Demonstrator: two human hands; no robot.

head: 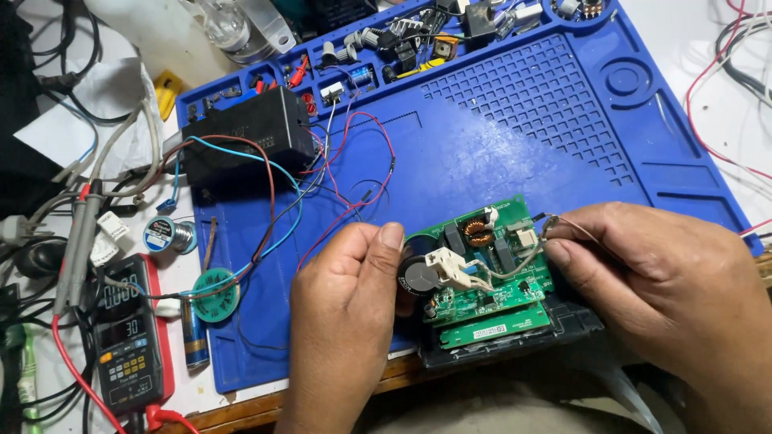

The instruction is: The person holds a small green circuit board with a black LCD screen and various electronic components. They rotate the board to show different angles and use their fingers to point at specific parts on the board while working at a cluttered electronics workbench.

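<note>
A green rectangular circuit board (490, 269) with a copper-wound coil and a black round capacitor sits stacked on a second green board and a black plastic housing (563, 329), right at the near edge of a blue silicone work mat (482, 153) with a gridded patch and moulded trays. The left hand (346, 313) is curled closed on the board's left end, thumb pressed along the edge by the capacitor, just beside a white plastic connector plug (446, 269) lying on the board. The right hand (659, 281) is pinched shut on a thin grey-brown wire lead (555, 229) at the board's right corner, the lead curving back toward the white plug. To the left, loose red, blue and black wires (322, 193) trail across the mat from a black box-shaped unit (241, 137) toward the left hand, crowding that side. Further left, off the mat, lie a red-and-black digital multimeter (129, 337), a teal solder reel (215, 294), a smaller solder spool (165, 235) and a tangle of grey cables. The mat's far trays hold small dark electronic parts (402, 48). The widest bare stretch is the middle and right of the mat, beyond the board; the near side ends at the wooden table edge (233, 410), close under both wrists.
</note>
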